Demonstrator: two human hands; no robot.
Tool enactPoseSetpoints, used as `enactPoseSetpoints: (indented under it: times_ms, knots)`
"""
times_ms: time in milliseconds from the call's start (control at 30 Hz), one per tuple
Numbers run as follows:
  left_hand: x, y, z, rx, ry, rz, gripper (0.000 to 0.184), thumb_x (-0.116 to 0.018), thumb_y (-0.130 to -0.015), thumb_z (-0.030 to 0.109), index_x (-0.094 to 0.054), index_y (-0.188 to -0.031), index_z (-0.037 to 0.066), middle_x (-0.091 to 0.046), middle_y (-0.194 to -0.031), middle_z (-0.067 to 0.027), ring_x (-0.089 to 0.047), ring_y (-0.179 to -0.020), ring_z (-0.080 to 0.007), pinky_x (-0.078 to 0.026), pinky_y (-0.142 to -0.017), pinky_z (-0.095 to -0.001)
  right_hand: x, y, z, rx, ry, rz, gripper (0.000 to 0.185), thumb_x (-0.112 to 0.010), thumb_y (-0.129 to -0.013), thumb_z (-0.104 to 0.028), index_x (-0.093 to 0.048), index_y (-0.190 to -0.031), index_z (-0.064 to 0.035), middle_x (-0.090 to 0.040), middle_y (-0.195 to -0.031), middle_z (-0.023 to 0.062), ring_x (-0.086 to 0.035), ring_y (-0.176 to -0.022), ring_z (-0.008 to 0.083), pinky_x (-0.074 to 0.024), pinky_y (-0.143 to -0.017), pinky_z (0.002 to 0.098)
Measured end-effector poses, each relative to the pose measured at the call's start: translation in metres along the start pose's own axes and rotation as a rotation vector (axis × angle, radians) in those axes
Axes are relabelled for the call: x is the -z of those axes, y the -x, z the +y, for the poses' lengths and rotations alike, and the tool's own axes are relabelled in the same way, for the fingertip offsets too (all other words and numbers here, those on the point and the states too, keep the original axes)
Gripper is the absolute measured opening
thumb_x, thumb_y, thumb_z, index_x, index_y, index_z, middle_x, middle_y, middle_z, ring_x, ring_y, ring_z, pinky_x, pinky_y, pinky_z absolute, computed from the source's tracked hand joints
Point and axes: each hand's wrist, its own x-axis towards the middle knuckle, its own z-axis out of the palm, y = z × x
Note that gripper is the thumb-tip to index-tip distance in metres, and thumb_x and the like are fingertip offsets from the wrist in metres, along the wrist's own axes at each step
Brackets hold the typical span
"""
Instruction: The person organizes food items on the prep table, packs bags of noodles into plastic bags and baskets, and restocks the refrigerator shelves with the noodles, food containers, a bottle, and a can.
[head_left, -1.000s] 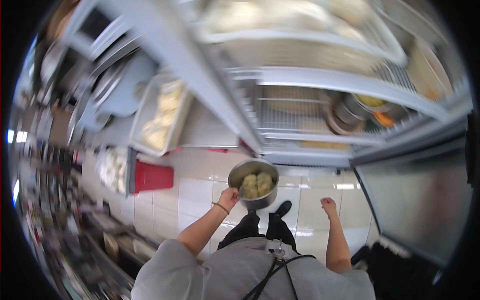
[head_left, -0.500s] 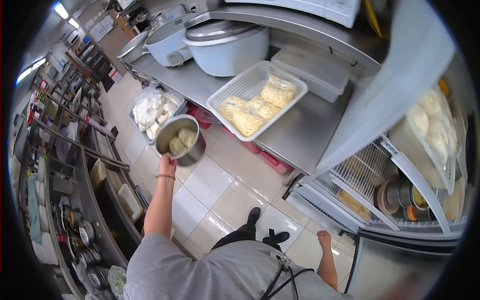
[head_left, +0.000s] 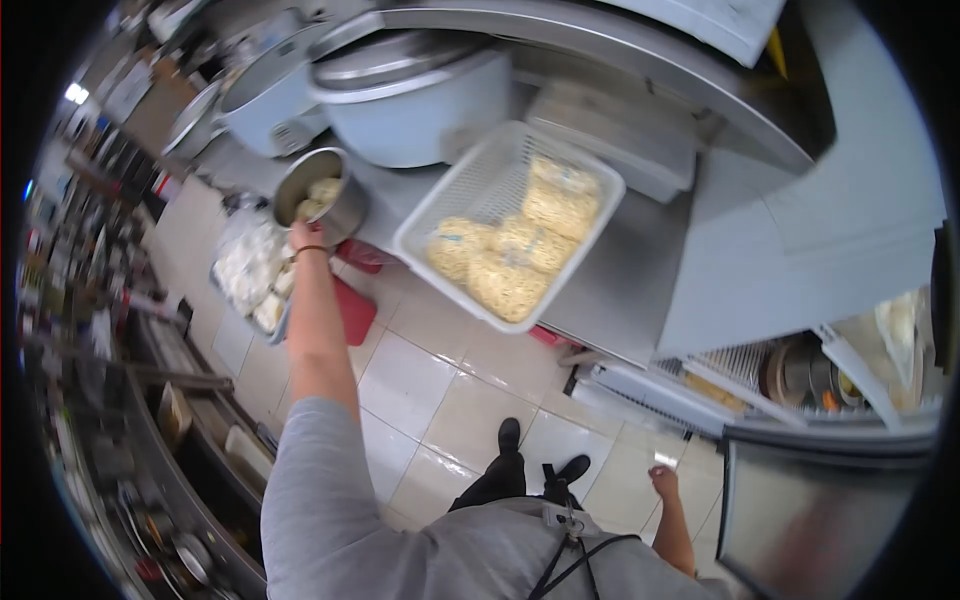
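Note:
My left hand point(head_left: 306, 236) is closed on the near rim of a deep metal pot point(head_left: 347, 208), which is tilted toward me at the edge of the steel counter. Inside lie a few pale yellowish lumps point(head_left: 319, 196), too blurred to name. Low on the right, my right hand point(head_left: 663, 481) hangs by my side with its fingers curled in and nothing visible in them. To the right of the pot, a white perforated basket point(head_left: 420, 268) holds several clear bags of yellow noodles point(head_left: 510, 285).
Large rice cookers point(head_left: 415, 105) and a lidded plastic container point(head_left: 620, 135) line the counter point(head_left: 625, 285). Below the pot, a tub of white bagged food point(head_left: 250, 265) stands beside a red bin point(head_left: 352, 310). An open fridge point(head_left: 780, 375) is on the right, shelving on the left.
My left hand has carried the pot up and forward, from over the floor to the counter's edge. The view has shifted closer to the counter. My right hand still hangs down.

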Motion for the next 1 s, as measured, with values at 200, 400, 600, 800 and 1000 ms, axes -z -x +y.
enactPoseSetpoints:
  times_ms: [200,400,600,800,1000]
  knots:
    - [-0.021,-0.048,0.021,0.134,-0.236,-0.395,0.031,-0.04,-0.085,0.012,-0.044,-0.111,-0.006,-0.048,-0.112,-0.0188,-0.046,-0.106,-0.0272,-0.04,-0.091,-0.0412,-0.012,0.024,-0.011,-0.118,-0.094,0.008,0.033,-0.064,-0.07,-0.033,-0.059,-0.088,-0.006,-0.061,-0.081,0.014,-0.058,-0.079,0.03,-0.0464,-0.071,0.0364]
    - [0.098,0.087,-0.021,-0.099,-0.884,-0.289,0.041,-0.034,-0.088,0.023,-0.036,-0.125,0.005,-0.04,-0.128,-0.0085,-0.04,-0.116,-0.0217,-0.034,-0.096,-0.0342,-0.032,0.06,-0.022,-0.348,-0.266,-0.011,0.035,-0.062,-0.069,-0.035,-0.061,-0.092,-0.0085,-0.062,-0.084,0.0155,-0.058,-0.083,0.0306,-0.0462,-0.075,0.0378]
    - [0.255,0.278,-0.191,0.108,-2.028,-1.345,0.029,-0.044,-0.084,0.02,-0.048,-0.109,0.006,-0.052,-0.101,-0.0051,-0.05,-0.092,-0.0201,-0.041,-0.077,-0.0325,-0.052,0.111,0.015,-0.467,-0.284,-0.068,0.035,-0.06,-0.071,-0.035,-0.061,-0.097,-0.0114,-0.059,-0.098,0.0148,-0.055,-0.093,0.031,-0.0439,-0.08,0.0393]
    - [0.254,0.49,-0.413,0.241,-1.257,-2.755,0.017,-0.054,-0.08,0.016,-0.054,-0.093,0.005,-0.056,-0.078,-0.0047,-0.054,-0.071,-0.0188,-0.045,-0.057,-0.0284,-0.006,0.219,0.084,-0.819,-0.514,0.303,0.031,-0.058,-0.072,-0.029,-0.059,-0.097,-0.0099,-0.059,-0.095,0.0139,-0.055,-0.092,0.03,-0.0446,-0.079,0.0399]
    - [0.193,0.719,-0.466,0.487,-1.632,-2.617,0.005,-0.051,-0.081,0.012,-0.051,-0.084,0.007,-0.049,-0.065,0.0004,-0.046,-0.051,-0.0087,-0.035,-0.041,-0.0222,-0.037,0.404,0.103,-1.267,-0.718,0.817,0.032,-0.058,-0.074,-0.031,-0.057,-0.097,-0.0085,-0.059,-0.096,0.0134,-0.055,-0.092,0.03,-0.0437,-0.079,0.0398]
